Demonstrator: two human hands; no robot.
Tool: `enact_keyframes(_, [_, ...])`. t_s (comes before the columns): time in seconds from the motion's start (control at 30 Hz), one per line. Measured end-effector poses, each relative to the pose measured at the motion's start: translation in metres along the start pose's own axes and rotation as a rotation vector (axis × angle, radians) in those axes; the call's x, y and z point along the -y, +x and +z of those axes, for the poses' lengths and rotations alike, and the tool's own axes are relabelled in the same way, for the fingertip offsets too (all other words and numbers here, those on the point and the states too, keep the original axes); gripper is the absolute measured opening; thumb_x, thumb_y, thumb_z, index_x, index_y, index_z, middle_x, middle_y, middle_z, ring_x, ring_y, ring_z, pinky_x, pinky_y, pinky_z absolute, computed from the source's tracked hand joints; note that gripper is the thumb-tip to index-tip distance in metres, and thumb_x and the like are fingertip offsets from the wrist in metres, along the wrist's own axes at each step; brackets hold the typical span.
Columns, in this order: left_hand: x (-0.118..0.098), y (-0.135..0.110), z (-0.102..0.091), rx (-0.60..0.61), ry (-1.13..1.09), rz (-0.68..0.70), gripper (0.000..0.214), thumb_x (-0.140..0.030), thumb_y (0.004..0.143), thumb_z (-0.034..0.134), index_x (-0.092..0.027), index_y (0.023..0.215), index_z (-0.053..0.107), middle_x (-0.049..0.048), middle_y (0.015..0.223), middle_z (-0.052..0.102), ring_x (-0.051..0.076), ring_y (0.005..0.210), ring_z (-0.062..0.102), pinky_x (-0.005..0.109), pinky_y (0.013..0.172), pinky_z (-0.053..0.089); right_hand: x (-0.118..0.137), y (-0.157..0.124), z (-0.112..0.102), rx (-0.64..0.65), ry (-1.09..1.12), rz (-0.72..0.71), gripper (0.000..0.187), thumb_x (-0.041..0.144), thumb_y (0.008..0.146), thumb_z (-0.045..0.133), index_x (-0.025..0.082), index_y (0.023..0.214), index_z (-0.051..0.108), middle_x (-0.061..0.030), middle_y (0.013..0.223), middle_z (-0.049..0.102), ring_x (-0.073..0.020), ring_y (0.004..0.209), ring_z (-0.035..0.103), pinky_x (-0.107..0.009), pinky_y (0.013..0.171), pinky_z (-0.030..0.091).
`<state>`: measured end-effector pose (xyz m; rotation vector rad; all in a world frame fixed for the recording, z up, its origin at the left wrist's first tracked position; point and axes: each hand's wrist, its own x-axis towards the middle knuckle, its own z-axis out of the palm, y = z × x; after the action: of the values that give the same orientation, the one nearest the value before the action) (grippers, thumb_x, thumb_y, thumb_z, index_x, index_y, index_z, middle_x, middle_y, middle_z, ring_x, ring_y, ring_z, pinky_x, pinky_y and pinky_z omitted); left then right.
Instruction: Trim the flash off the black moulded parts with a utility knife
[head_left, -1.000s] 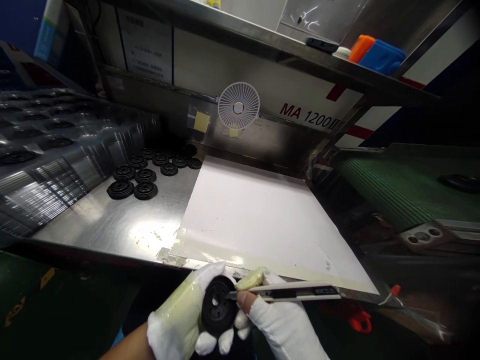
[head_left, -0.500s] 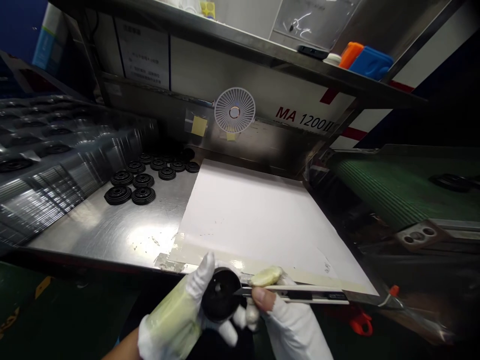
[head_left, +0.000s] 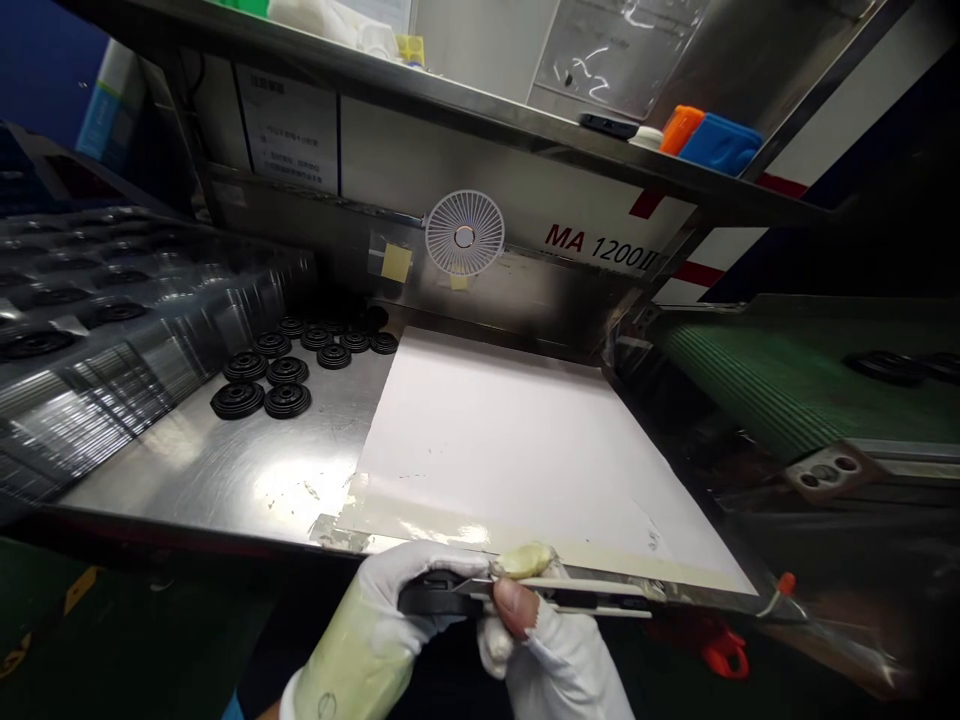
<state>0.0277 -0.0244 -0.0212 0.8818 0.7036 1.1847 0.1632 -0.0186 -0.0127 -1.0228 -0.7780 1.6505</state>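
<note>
My left hand (head_left: 379, 610), in a white glove with a yellowish coating, grips a round black plastic part (head_left: 431, 597) just below the table's front edge. The part is turned edge-on, nearly flat. My right hand (head_left: 547, 640), also gloved with the thumb tip bare, holds a slim utility knife (head_left: 581, 597) lying sideways, its blade end against the part. Several more black round parts (head_left: 274, 375) lie in rows on the steel table (head_left: 225, 465) at the back left. A white sheet (head_left: 510, 450) is taped to the table in front of me.
Stacked clear trays (head_left: 82, 330) with black parts stand at the left. A small white fan (head_left: 464, 234) is on the back wall. A green conveyor belt (head_left: 787, 375) carrying black parts runs at the right. A shelf above holds orange and blue containers (head_left: 712, 135).
The black part has been rotated from facing me to lying edge-on. Both hands stayed at the table's front edge, with the knife still against the part.
</note>
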Motion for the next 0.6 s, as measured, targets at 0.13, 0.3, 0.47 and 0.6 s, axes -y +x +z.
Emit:
enact_keyframes(0.13, [-0.003,-0.001,0.003,0.013,-0.093,-0.070,0.019,-0.020,0.078,0.064,-0.020,0.094,0.074,0.0062,0.089,0.072,0.020,0.073,0.064,0.037,0.084,0.049,0.000,-0.002,0.000,0.022,-0.054,-0.013,0.026,0.038,0.063,0.079,0.022,0.069,0.060,0.0046,0.040,0.056,-0.0129,0.029,0.047,-0.026,0.033,0.043])
enact_keyframes(0.3, [-0.001,0.001,0.001,0.044,-0.076,-0.055,0.018,-0.023,0.078,0.065,-0.019,0.094,0.073,0.0042,0.071,0.070,0.019,0.066,0.063,0.037,0.079,0.049,0.002,-0.008,-0.001,-0.010,-0.095,-0.026,0.021,0.036,0.065,0.077,0.023,0.064,0.061,0.0027,0.042,0.059,-0.0142,0.033,0.051,-0.026,0.035,0.045])
enact_keyframes(0.47, [-0.002,-0.002,0.002,0.023,-0.184,-0.083,0.014,-0.031,0.069,0.074,-0.021,0.080,0.074,0.0030,0.075,0.072,0.020,0.067,0.065,0.033,0.074,0.050,0.005,-0.011,0.000,-0.008,-0.104,-0.023,0.020,0.034,0.064,0.078,0.023,0.066,0.061,0.0029,0.045,0.060,-0.0144,0.033,0.051,-0.027,0.038,0.047])
enact_keyframes(0.6, [-0.002,-0.003,0.001,-0.010,-0.101,-0.119,0.015,-0.030,0.070,0.072,-0.019,0.081,0.073,0.0033,0.072,0.072,0.019,0.061,0.064,0.034,0.071,0.050,0.004,-0.012,0.001,0.002,-0.108,0.013,0.025,0.033,0.059,0.082,0.022,0.066,0.061,0.0009,0.050,0.063,-0.0148,0.036,0.053,-0.029,0.039,0.046])
